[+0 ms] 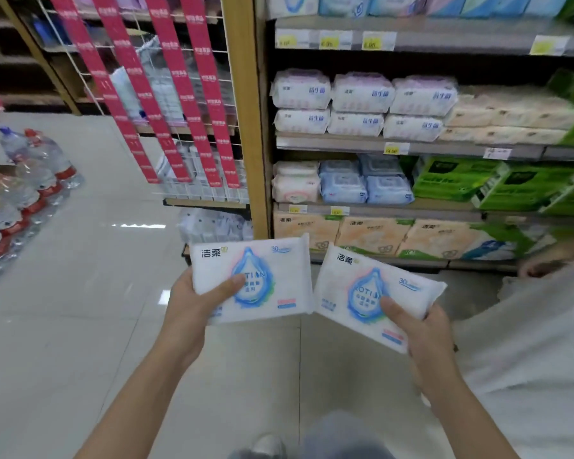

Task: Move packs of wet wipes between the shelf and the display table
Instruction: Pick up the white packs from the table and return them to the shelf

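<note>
I hold two white packs of wet wipes, each printed with a blue water drop. My left hand (196, 303) grips the left pack (272, 266) by its lower left corner, thumb on its face. My right hand (421, 336) grips the right pack (352, 283) by its lower right end, and that pack tilts down to the right. Both packs hang over the floor in front of the shelf (411, 145), which carries rows of white and blue wipe packs (362, 94). No display table is in view.
Shrink-wrapped water bottles (30, 180) are stacked on the floor at the left. A wire rack with pink strips (166, 94) stands at the shelf's left end. Another person's light sleeve (527, 342) and hand (540, 268) are at the right. Pale tiled floor (96, 293) lies ahead.
</note>
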### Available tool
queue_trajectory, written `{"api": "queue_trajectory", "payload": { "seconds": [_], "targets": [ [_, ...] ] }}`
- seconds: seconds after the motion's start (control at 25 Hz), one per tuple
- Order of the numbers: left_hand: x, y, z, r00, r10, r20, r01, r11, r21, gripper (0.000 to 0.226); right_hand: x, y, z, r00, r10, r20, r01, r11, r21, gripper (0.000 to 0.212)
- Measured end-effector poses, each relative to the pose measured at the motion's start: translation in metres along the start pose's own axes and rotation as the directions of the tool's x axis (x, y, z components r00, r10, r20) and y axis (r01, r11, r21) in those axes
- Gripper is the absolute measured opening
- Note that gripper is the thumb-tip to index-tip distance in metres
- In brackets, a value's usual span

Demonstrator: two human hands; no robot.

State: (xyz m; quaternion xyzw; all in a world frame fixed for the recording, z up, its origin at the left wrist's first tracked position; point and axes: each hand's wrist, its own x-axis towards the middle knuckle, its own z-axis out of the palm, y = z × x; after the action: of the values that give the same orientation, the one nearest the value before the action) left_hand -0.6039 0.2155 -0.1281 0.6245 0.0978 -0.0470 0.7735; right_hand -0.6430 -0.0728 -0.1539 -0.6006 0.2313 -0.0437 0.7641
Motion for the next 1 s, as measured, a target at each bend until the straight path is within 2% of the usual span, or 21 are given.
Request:
{"api": "queue_trajectory", "payload": {
  "seconds": [0.08,0.2,0.28,0.4,0.48,0.56,0.68,0.8,0.88,1.0],
  "targets": [
    [0.052,0.013,0.026,0.999,0.019,0.041,-0.019,1.000,-0.001,0.062,0.039,-0.012,-0.002,1.000,0.002,-0.017,-0.002,1.000,0.002,0.076],
    [0.119,0.026,0.070,0.997,0.061,0.055,-0.061,0.998,0.005,0.056,0.107,-0.033,-0.003,1.000,-0.029,0.008,0.029,0.999,0.026,0.090],
    [0.157,0.029,0.100,0.997,0.067,0.037,-0.067,0.998,-0.001,0.054,0.156,-0.056,-0.004,0.996,-0.075,0.049,0.074,0.997,0.020,0.076],
    [0.200,0.035,0.142,0.999,0.038,-0.008,-0.038,0.998,-0.044,0.075,0.234,-0.104,-0.003,0.983,-0.163,0.087,0.163,0.987,0.008,0.042],
    [0.223,0.043,0.162,0.998,0.045,-0.031,-0.047,0.997,-0.056,0.092,0.283,-0.145,0.007,0.963,-0.228,0.142,0.231,0.973,-0.001,0.040],
    [0.246,0.054,0.175,0.998,0.048,-0.049,-0.051,0.997,-0.058,0.095,0.326,-0.188,0.026,0.930,-0.300,0.211,0.308,0.951,-0.005,0.051],
    [0.285,0.077,0.183,0.994,0.103,-0.041,-0.106,0.990,-0.098,0.090,0.383,-0.243,0.068,0.862,-0.398,0.315,0.414,0.910,0.017,0.056],
    [0.332,0.102,0.186,0.983,0.177,-0.050,-0.182,0.976,-0.122,0.085,0.435,-0.291,0.123,0.798,-0.467,0.380,0.477,0.876,0.074,0.046],
    [0.368,0.120,0.186,0.973,0.223,-0.063,-0.229,0.965,-0.124,0.071,0.466,-0.317,0.162,0.763,-0.502,0.407,0.516,0.852,0.085,0.035],
    [0.426,0.155,0.190,0.954,0.295,-0.052,-0.300,0.946,-0.123,0.049,0.514,-0.350,0.218,0.755,-0.485,0.440,0.511,0.857,0.067,0.028]
  ]
}}
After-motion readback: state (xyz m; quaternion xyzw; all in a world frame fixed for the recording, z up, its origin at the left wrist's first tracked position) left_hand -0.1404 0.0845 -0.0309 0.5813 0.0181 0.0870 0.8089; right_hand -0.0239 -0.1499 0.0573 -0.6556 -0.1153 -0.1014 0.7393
